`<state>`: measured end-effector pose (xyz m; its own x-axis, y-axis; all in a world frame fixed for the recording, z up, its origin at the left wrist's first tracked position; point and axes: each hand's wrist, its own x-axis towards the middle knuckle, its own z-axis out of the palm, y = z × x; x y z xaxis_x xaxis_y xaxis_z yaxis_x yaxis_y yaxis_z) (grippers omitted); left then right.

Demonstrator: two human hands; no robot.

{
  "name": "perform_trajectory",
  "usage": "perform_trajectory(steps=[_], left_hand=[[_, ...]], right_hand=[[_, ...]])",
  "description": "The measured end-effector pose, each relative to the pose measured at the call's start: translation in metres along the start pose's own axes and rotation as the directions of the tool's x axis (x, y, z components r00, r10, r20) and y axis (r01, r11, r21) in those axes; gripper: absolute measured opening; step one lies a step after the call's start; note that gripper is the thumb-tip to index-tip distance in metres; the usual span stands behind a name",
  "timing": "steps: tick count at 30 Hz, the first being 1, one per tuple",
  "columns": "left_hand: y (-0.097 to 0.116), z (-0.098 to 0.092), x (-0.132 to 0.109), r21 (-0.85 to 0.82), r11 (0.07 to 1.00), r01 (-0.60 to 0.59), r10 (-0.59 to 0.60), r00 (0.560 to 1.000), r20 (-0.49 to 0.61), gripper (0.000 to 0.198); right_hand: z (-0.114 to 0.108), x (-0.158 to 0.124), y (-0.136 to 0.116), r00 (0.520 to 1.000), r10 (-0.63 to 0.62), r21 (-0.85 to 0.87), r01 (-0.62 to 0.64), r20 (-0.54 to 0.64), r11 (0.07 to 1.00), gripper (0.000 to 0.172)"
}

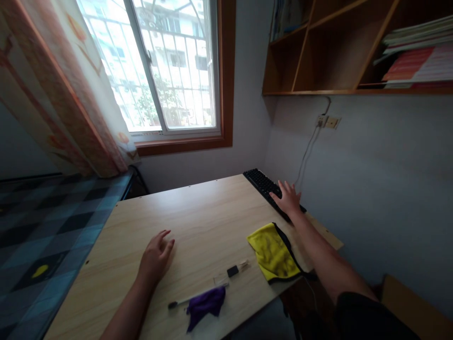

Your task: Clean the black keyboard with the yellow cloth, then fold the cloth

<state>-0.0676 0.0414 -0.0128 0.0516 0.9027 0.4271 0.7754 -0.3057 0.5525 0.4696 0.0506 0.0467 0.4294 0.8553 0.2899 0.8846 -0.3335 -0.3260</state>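
A black keyboard [264,185] lies along the far right edge of the wooden table [184,212], close to the wall. My right hand [287,197] is over its near part with the fingers spread; whether it presses on the keys I cannot tell. My left hand [156,255] rests at the table's left side, fingers loosely curved and apart, with nothing in it. Below the keyboard is a yellow cloth [272,252] with a black border. Nearer the front edge are a purple cloth [208,302], a thin brush [177,303] partly under it, and a small black object [232,271].
A bed with a checked cover [71,222] adjoins the table's left side. Ahead are a window [177,71] and a curtain [81,94]. Wooden shelves [332,52] with books hang on the right wall, above a socket [322,121] with a cable.
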Motion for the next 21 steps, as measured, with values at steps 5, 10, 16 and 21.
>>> perform_trajectory(steps=[5,10,16,21], left_hand=[[0.019,-0.014,-0.007,-0.063,0.997,-0.039,0.047,0.988,0.147,0.053],[0.073,-0.034,-0.031,-0.066,0.982,-0.174,0.183,0.833,0.522,0.048],[0.133,-0.033,-0.075,-0.007,0.946,-0.325,0.253,0.722,0.644,0.045],[0.142,-0.021,-0.089,0.067,0.943,-0.327,0.201,0.716,0.669,0.046]], right_hand=[[-0.022,-0.087,0.012,0.896,-0.396,0.355,0.31,0.202,0.882,0.058],[-0.021,-0.165,0.011,0.861,-0.372,0.254,0.296,0.346,0.921,0.055],[-0.007,-0.198,-0.004,0.918,-0.237,0.078,0.224,0.319,0.971,0.066],[0.008,-0.182,0.003,0.969,-0.129,0.072,0.116,0.211,0.991,0.068]])
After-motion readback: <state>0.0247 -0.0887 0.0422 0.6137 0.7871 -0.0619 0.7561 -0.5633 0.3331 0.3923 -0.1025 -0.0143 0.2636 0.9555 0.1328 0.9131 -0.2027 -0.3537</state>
